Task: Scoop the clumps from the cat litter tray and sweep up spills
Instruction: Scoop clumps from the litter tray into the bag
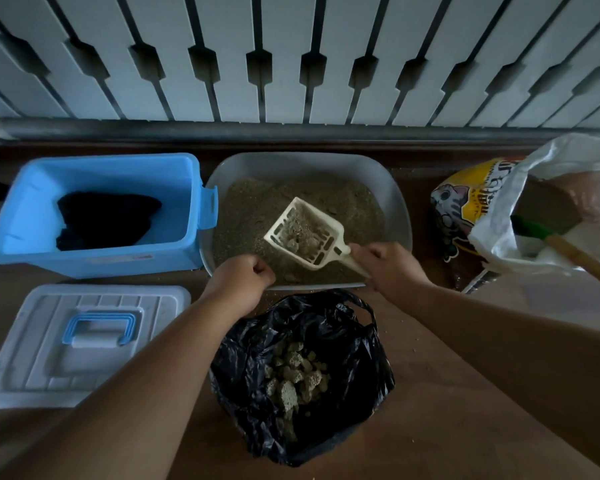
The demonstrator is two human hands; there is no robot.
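On the brown floor point(465, 393), the grey plastic litter tray point(400, 206) sits at the far edge below the slatted railing, filled with loose, gritty, tan litter point(257, 209). The black bin bag point(357, 344), thin and floppy, gapes just before the tray's near rim, lumpy grey clumps point(297, 375) heaped inside. The right hand point(388, 268) grips the handle of the cream slotted scoop point(305, 233), rigid light plastic, loaded with clumps over the tray's near half. These look crumbly, so I'd keep the scoop level. The left hand point(239, 282) is curled at the tray's near rim; whether it grips the rim I cannot tell.
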